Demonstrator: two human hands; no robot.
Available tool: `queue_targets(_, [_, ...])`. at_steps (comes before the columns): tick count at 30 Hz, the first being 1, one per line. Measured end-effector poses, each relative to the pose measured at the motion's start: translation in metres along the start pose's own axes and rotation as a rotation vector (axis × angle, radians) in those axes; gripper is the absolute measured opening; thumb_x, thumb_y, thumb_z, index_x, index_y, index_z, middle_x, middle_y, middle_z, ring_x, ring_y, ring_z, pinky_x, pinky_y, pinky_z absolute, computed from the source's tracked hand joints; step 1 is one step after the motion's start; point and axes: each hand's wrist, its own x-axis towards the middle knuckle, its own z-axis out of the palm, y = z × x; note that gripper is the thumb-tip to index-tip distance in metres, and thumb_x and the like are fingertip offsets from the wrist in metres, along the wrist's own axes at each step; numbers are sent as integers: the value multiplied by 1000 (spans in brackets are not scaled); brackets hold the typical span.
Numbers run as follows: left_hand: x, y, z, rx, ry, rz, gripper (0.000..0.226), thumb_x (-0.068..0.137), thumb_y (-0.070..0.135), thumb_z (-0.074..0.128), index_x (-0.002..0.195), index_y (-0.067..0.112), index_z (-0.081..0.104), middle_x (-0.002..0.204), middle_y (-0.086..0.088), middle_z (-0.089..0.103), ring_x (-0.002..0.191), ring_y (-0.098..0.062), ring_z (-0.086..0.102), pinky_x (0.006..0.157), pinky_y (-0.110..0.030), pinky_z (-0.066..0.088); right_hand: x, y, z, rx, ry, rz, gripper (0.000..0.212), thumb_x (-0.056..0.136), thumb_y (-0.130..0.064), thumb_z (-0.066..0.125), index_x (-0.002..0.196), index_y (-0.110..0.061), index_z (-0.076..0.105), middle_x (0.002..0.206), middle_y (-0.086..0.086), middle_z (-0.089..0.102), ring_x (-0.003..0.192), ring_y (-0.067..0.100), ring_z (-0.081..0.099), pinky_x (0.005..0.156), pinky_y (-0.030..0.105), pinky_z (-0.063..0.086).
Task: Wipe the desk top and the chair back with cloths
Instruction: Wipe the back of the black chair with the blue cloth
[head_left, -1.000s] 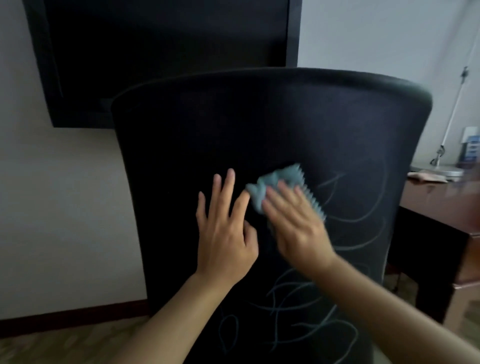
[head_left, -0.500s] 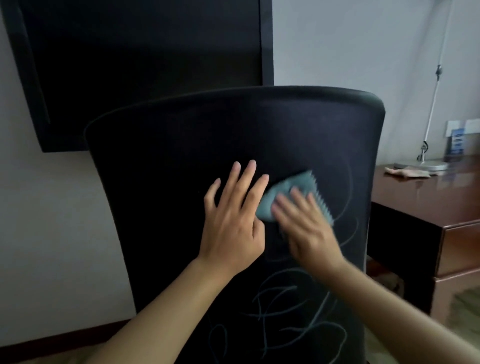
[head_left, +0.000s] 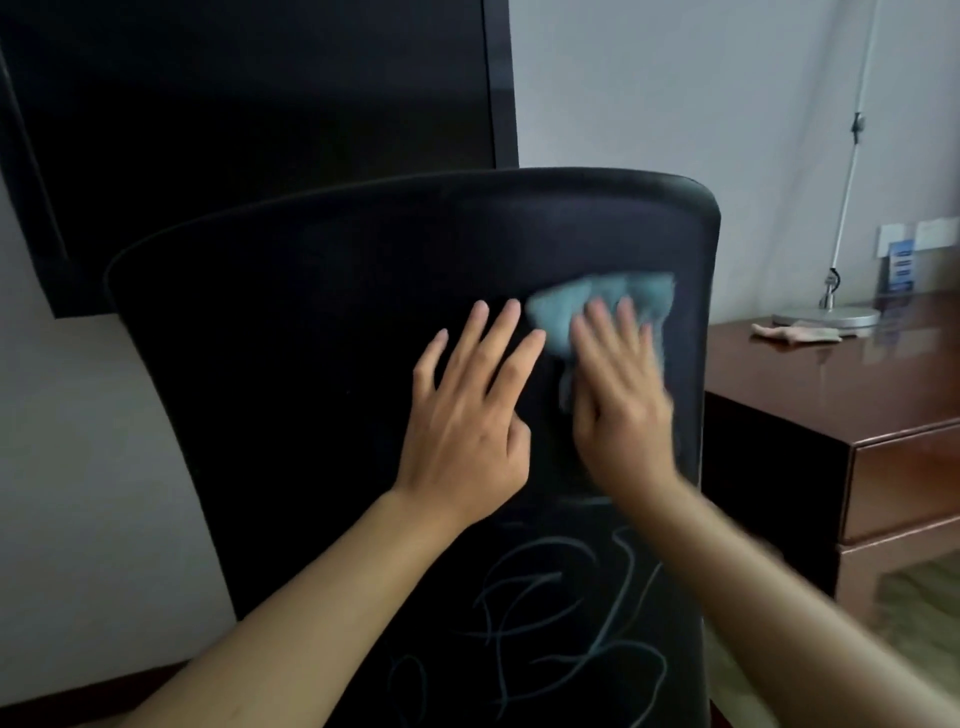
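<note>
1. While the right hand (head_left: 621, 395) pressed the blue cloth (head_left: 602, 306) flat-fingered high on the chair back (head_left: 311, 364), the left hand (head_left: 467, 415) lay spread alongside, bracing.
2. Risk: chalk scribbles (head_left: 561, 623) below missed; dry cloth may smear them.

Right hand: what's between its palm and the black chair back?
Head view: the blue cloth, pressed flat under the right hand against the black chair back. Motion-blurred.

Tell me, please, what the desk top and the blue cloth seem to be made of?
Desk top: probably varnished wood or veneer, reddish brown and glossy, with reflections on it. Blue cloth: soft fabric, perhaps microfibre, bunched under the right hand; blur hides its weave.
</note>
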Motion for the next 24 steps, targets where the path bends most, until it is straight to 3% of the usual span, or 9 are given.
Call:
queue_targets(4, [9, 10, 9, -40, -56, 105, 70, 76, 3, 53, 145, 8, 46, 157, -9, 37, 149, -32, 25, 120, -49, 24, -151, -23, -11, -4, -343, -91, 41, 104, -16, 34, 144, -11, 44, 149, 8, 44, 148, 28, 25, 113, 56, 29])
queue_targets(6, [11, 14, 10, -18, -89, 129, 65, 77, 6, 52, 142, 8, 50, 157, -9, 38, 149, -32, 26, 120, -49, 25, -157, -15, -18, -36, -404, -155, 43, 105, -18, 30, 146, -13, 40, 149, 7, 45, 148, 25, 23, 114, 52, 29])
queue_targets(11, [20, 20, 6, -52, -67, 88, 63, 81, 9, 56, 144, 8, 47, 157, -10, 38, 149, -31, 25, 121, -47, 22, -7, 4, -10, -69, -98, 67, 44, 100, -14, 42, 143, -4, 45, 151, 15, 40, 144, 37, 30, 116, 57, 26])
queue_targets(15, [31, 21, 1, -61, -43, 74, 67, 84, 9, 58, 149, 10, 39, 159, -11, 32, 151, -30, 20, 122, -47, 20, 75, 12, -16, -94, 49, 110, 45, 101, -15, 43, 144, -1, 43, 152, 17, 38, 144, 37, 28, 119, 51, 22])
queue_targets(18, [36, 23, 3, -43, -41, 70, 69, 82, 8, 58, 148, 10, 41, 159, -12, 32, 151, -31, 20, 122, -47, 19, 28, 18, -9, -53, 49, 208, 48, 100, -10, 42, 148, -3, 37, 156, 13, 32, 147, 32, 22, 119, 53, 21])
queue_targets(21, [30, 26, 10, -34, -44, 84, 69, 77, 8, 56, 145, 10, 46, 158, -12, 35, 149, -32, 24, 121, -48, 21, -89, 0, 3, -51, 0, 474, 52, 100, -12, 34, 152, -6, 25, 161, 6, 18, 150, 28, 12, 116, 58, 20])
queue_targets(24, [14, 27, 16, -2, -95, 88, 66, 77, 12, 56, 143, 10, 48, 158, -13, 34, 150, -31, 22, 121, -50, 21, -155, -33, 12, 2, -54, 675, 55, 102, -20, 27, 154, -6, 13, 164, -6, 2, 152, 20, -1, 117, 51, 10])
